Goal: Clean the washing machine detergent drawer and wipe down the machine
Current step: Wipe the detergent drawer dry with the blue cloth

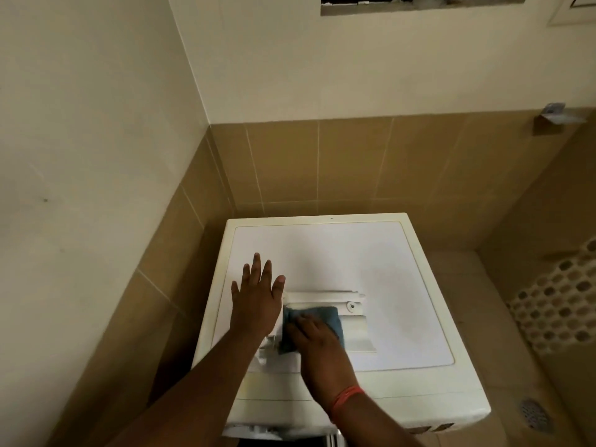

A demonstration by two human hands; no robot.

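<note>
— Hands?
— My left hand (256, 298) is lying flat, fingers straight, on the washing machine (403, 285); my right hand (317, 341) is pressing a blue cloth (329, 317), fingers curled.
— Drawer?
— The drawer (351, 321) is lying on the machine, under the cloth.

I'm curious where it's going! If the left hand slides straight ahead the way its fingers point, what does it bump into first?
Probably nothing soon. The left hand lies flat, fingers pointing to the far edge of the washing machine top, which looks bare ahead. Past that comes the tiled wall, though the gap is hard to judge.
</note>
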